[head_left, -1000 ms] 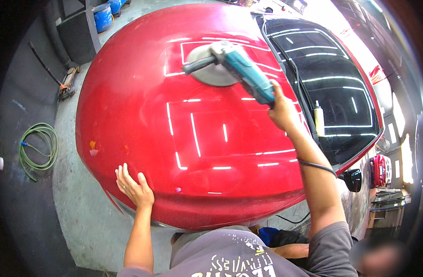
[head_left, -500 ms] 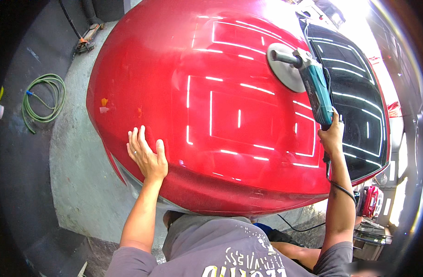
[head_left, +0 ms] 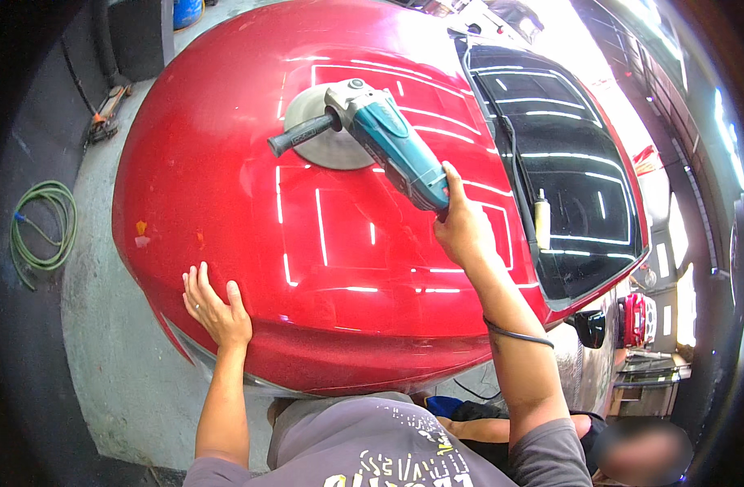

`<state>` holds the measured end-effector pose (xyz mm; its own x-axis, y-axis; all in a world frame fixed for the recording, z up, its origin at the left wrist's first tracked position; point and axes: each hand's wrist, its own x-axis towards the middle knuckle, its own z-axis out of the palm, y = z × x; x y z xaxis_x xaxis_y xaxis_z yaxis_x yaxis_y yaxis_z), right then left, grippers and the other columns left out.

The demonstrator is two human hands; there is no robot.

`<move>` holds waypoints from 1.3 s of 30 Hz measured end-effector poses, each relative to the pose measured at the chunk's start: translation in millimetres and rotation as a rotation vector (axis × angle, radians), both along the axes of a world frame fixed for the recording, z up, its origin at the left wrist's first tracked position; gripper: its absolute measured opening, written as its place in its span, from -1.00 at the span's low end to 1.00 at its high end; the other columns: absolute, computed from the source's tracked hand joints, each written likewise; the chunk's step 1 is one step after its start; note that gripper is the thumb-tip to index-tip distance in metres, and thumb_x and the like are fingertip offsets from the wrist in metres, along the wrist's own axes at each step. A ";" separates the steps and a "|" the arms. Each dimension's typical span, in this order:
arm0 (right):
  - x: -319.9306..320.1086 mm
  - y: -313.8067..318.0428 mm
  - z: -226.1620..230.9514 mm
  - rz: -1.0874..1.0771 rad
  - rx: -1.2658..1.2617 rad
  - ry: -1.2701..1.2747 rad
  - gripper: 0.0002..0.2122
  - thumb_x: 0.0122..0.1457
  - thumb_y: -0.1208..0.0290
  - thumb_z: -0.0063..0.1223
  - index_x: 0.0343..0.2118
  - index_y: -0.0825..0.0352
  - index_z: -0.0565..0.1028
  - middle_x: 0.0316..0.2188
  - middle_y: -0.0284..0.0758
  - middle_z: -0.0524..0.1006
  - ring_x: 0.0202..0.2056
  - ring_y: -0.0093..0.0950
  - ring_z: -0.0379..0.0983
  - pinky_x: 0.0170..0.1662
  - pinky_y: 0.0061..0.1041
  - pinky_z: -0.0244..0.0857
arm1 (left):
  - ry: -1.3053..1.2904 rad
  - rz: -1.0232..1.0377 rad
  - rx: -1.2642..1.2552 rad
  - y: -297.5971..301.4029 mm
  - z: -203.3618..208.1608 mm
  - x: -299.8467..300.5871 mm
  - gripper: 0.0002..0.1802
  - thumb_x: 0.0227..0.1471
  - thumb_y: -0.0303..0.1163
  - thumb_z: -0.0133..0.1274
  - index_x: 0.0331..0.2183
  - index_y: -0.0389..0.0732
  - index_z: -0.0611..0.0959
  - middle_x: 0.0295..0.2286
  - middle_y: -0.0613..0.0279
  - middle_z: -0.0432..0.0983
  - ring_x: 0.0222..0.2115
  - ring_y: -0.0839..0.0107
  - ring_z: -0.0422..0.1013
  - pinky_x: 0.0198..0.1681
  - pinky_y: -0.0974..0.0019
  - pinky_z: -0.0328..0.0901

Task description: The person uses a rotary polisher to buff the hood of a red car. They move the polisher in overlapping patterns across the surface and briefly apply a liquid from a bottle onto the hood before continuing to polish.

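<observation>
A glossy red car hood (head_left: pixel 226 178) fills the middle of the view. My right hand (head_left: pixel 461 227) grips the rear handle of a teal and grey electric polisher (head_left: pixel 388 142). Its round pad (head_left: pixel 327 130) lies flat on the hood's far middle, with a black side handle sticking out to the left. My left hand (head_left: pixel 213 304) rests flat on the hood's near left edge, fingers spread, holding nothing. A black cord (head_left: pixel 518 333) loops round my right forearm.
The dark windshield (head_left: pixel 558 170) lies to the right, with a small pale bottle (head_left: pixel 542 223) at its base. A coiled green hose (head_left: pixel 43 227) sits on the concrete floor at left. Another person crouches low at the bottom right beside the car.
The polisher has swept from the hood's right side near the windshield to its far middle. My left hand has stayed flat on the near left edge.
</observation>
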<state>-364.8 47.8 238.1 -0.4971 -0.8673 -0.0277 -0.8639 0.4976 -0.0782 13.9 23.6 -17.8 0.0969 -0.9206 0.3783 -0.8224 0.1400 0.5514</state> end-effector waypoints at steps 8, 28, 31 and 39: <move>-99.0 95.4 -6.3 -0.110 -0.212 -0.062 -0.10 0.13 0.71 0.11 0.52 -0.06 0.07 -0.02 0.14 0.67 0.00 0.20 0.64 0.05 0.03 0.50 | 0.033 -0.009 0.019 -3.7 2.1 1.9 -0.21 0.42 0.14 -0.09 0.41 -0.20 0.33 0.41 -0.11 0.17 0.50 -0.10 -0.02 0.51 -0.32 -0.19; -54.6 107.9 -6.4 -0.071 -0.195 -0.080 -0.15 0.14 0.65 0.12 0.50 0.02 0.10 -0.05 0.21 0.65 0.03 0.18 0.63 0.03 0.00 0.49 | 0.048 -0.014 0.015 0.3 2.4 2.0 -0.24 0.43 0.11 -0.09 0.42 -0.17 0.31 0.40 -0.08 0.20 0.49 -0.08 0.00 0.51 -0.32 -0.20; -27.7 69.9 -14.7 -0.038 -0.183 -0.087 -0.11 0.15 0.68 0.14 0.53 -0.02 0.06 -0.06 0.19 0.66 -0.05 0.09 0.70 -0.08 -0.01 0.53 | 0.047 -0.014 0.001 -3.4 3.3 -0.7 -0.25 0.43 0.08 -0.08 0.42 -0.17 0.33 0.41 -0.07 0.20 0.50 -0.06 0.00 0.52 -0.28 -0.18; 27.3 12.4 -6.9 0.044 -0.018 0.003 -0.07 0.15 0.58 0.20 0.55 -0.08 0.00 -0.13 0.05 0.71 -0.13 0.12 0.68 -0.06 0.12 0.55 | 0.027 -0.005 0.017 -0.1 1.6 0.3 -0.26 0.44 0.06 -0.12 0.42 -0.18 0.33 0.41 -0.09 0.20 0.49 -0.10 0.03 0.51 -0.28 -0.18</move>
<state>-337.5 60.2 231.1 -0.4583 -0.8887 -0.0104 -0.8852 0.4575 -0.0839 14.3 23.5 -16.3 0.1020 -0.9272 0.3603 -0.8065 0.1349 0.5756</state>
